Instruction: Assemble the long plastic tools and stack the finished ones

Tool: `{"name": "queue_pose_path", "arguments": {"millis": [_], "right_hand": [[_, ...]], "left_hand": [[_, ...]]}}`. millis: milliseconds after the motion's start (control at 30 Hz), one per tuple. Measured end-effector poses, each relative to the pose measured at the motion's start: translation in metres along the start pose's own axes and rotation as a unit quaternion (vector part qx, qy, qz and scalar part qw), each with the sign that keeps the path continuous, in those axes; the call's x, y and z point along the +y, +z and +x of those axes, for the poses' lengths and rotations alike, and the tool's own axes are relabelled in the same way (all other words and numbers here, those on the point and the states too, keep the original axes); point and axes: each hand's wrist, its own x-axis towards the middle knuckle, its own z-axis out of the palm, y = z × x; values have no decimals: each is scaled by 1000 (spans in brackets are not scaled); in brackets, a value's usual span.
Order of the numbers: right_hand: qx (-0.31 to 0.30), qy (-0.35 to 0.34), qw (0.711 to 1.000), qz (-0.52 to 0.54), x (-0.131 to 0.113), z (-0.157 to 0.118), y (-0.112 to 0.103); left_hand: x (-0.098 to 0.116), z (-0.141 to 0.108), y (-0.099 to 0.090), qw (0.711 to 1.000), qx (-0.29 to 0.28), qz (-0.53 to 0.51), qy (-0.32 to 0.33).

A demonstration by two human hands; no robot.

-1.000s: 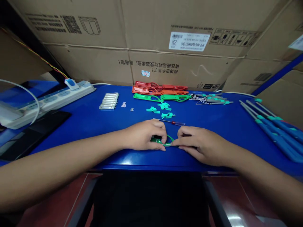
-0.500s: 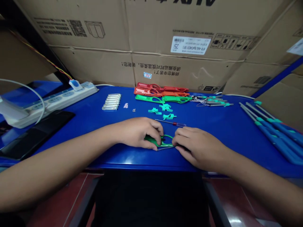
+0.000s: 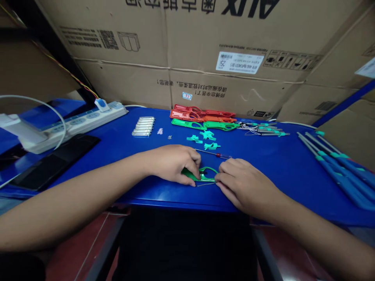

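A green plastic handle shell (image 3: pixel 208 170) with an open loop lies low over the front of the blue table. My left hand (image 3: pixel 178 162) is closed round its left part, thumb on the near side. At the right end of the loop, the fingers of my right hand (image 3: pixel 238 181) are pinched together on the shell; anything smaller between them is hidden. A thin grey strand (image 3: pixel 206 184) runs below the shell toward my right fingertips. Just beyond my hands lies a screwdriver (image 3: pixel 219 155) with a clear and red handle.
Red handle shells (image 3: pixel 187 115), another green shell (image 3: pixel 222 125) and turquoise plastic pieces (image 3: pixel 207 135) lie farther back. White tubes (image 3: pixel 143 126) lie left of them. Blue-handled tools with metal rods (image 3: pixel 345 171) lie right. A power strip (image 3: pixel 73 125) and black phone (image 3: pixel 55 160) are left; cardboard (image 3: pixel 123 82) stands behind.
The view has shifted slightly, so the table items appear a little farther right. Both hands stay on the green shell, with only small finger movement.
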Motion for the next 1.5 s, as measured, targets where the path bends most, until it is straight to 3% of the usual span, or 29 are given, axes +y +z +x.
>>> {"name": "queue_pose_path", "arguments": {"millis": [133, 267, 367, 567, 700, 767, 833, 933, 1033, 1100, 1367, 1500], "right_hand": [[-24, -46, 997, 51, 19, 14, -37], [152, 14, 984, 89, 49, 42, -69], [224, 74, 967, 93, 69, 60, -60], [128, 109, 983, 70, 95, 71, -8], [103, 97, 987, 72, 100, 70, -3], [109, 93, 987, 77, 99, 69, -6], [91, 77, 990, 81, 98, 67, -9], [22, 58, 995, 83, 98, 65, -9], [-24, 86, 993, 75, 98, 66, -6], [-37, 105, 991, 71, 98, 68, -4], [-30, 133, 988, 66, 103, 68, 0], [56, 115, 989, 75, 95, 68, -4]], "left_hand": [[0, -3, -2, 1000, 4, -20, -3], [0, -6, -7, 1000, -12, -22, -16], [-2, -8, -12, 999, -23, -20, -37], [-5, -10, -16, 998, -43, -21, -50], [-7, -11, -20, 998, -39, -53, -18], [-10, -11, -22, 998, 4, -53, -16], [-16, -12, -23, 995, 79, -11, -54], [-30, -12, -21, 966, 160, 98, -177], [-46, -9, -15, 933, 157, 163, -281], [-55, -5, -10, 924, 143, 181, -306], [-59, 2, -7, 919, 157, 200, -300], [-48, -2, -11, 915, 250, 129, -290]]}}
